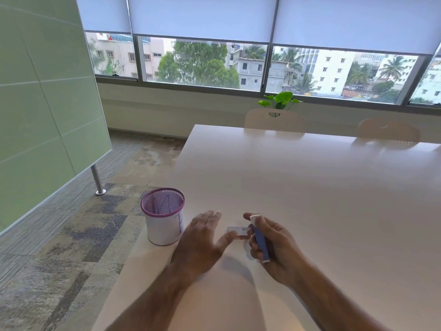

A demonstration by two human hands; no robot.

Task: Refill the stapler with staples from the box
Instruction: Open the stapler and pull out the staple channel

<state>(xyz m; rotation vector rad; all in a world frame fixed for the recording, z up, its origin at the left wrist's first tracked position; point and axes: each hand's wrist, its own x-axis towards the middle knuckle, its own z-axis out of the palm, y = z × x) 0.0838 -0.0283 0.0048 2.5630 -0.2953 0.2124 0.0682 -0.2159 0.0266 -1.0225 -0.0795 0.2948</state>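
Note:
My right hand (274,244) grips a small blue stapler (260,240) with white ends, held slightly above the white table (310,187). A small white staple box (238,230) lies flat on the table between my two hands, just left of the stapler. Spread flat with fingers apart, my left hand (202,237) hovers over the table, its thumb tip reaching the box's near left corner. I cannot tell whether the thumb touches the box. The stapler's underside is hidden by my fingers.
A purple mesh pen cup (163,216) stands near the table's left edge, just left of my left hand. Two white chairs (274,120) line the table's far side, with a green plant (280,100) by the window. A green glass partition (47,103) stands at left.

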